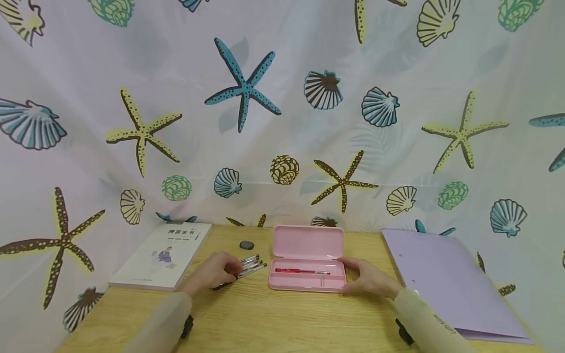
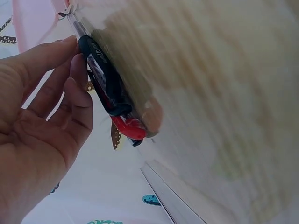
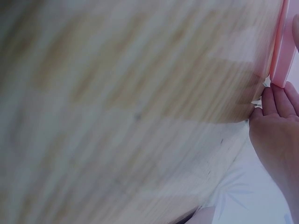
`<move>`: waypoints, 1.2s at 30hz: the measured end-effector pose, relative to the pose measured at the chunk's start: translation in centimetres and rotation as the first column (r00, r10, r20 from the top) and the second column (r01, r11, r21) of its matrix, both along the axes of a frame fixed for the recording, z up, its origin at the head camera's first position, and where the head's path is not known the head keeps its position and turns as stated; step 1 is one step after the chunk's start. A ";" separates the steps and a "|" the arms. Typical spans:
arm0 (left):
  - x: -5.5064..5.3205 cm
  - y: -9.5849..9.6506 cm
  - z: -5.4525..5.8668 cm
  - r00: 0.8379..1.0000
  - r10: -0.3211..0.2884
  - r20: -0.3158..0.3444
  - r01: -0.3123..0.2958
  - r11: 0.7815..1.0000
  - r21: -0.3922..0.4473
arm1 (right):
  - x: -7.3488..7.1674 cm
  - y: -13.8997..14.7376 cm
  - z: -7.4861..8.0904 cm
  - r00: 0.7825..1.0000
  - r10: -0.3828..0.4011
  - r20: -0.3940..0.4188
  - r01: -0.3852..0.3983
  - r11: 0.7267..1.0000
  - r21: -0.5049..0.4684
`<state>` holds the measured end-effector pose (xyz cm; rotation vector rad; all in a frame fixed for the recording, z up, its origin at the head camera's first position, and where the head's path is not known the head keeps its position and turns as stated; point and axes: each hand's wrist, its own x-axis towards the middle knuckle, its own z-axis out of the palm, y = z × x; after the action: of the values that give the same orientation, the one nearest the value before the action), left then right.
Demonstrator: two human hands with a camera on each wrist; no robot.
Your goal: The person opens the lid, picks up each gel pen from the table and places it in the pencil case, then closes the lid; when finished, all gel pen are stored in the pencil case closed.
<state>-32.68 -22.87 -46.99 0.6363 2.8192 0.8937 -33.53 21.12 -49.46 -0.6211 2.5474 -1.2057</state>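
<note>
A pink pencil case (image 1: 304,287) lies with its lid raised, a red pen (image 1: 300,270) inside it. My right hand (image 1: 368,279) holds the case's right end, thumb at the near corner and fingers toward the hinge side. In the right wrist view, the fingertips meet the edge of the pink case (image 3: 282,60). Left of the case, my left hand (image 1: 216,272) pinches at a small bunch of pens (image 1: 252,267) on the table. In the left wrist view, thumb and curled fingers are against the black-capped pens (image 2: 103,74); a red cap (image 2: 128,127) shows among them.
A grey eraser (image 1: 246,245) sits behind the pens. On the left lies a white book (image 1: 163,255), and on the right a purple folder (image 1: 450,284). A cloth printed with starfish and shells (image 1: 282,122) hangs behind the wooden table (image 1: 282,323).
</note>
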 end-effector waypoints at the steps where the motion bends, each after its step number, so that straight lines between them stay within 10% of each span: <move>1: 0.0 0.0 0.0 1.000 -0.008 0.002 0.008 1.000 -0.005 | 0.0 0.0 0.0 1.000 0.002 -0.004 -0.002 1.000 0.000; 14: -0.2 0.6 -0.3 0.995 -0.098 0.031 0.099 0.995 -0.027 | -0.2 0.0 -0.1 1.000 -0.009 0.015 0.009 1.000 -0.004; 36: -1.1 1.2 0.1 0.999 0.020 0.032 -0.022 0.998 0.051 | -0.1 0.0 0.0 1.000 -0.012 0.021 0.012 1.000 0.007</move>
<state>-33.79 -21.64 -46.88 0.5950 2.7884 0.9735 -33.64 21.12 -49.47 -0.5895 2.5401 -1.2002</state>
